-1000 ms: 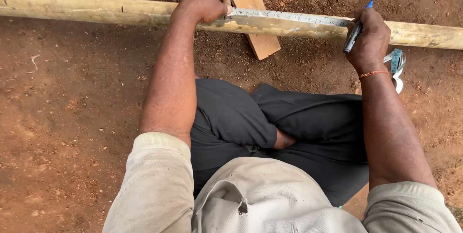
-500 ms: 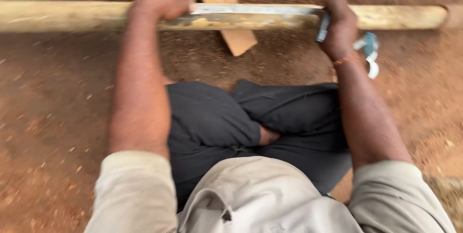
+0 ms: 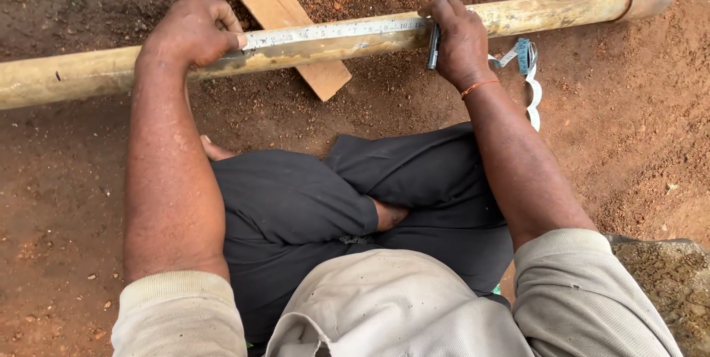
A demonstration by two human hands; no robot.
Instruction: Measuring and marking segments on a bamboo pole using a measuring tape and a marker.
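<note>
Since the earlier frames the long pale bamboo pole (image 3: 532,15) reads as tilted across the red-brown dirt ground (image 3: 614,157), its capped end now in view, propped on a flat wooden offcut (image 3: 292,28). Left hand (image 3: 194,30) clamps the steel ruler (image 3: 333,32) flat along it; pressing firmly should keep the ruler from sliding. Right hand (image 3: 462,43) pinches a blue pen (image 3: 436,32) upright at the ruler's end, a soft measuring tape (image 3: 529,76) lying just beyond.

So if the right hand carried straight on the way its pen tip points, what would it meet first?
The right hand holds the blue pen tip-down against the pole, so it probably meets the pole first; then bare soil, though depth is unclear.
</note>
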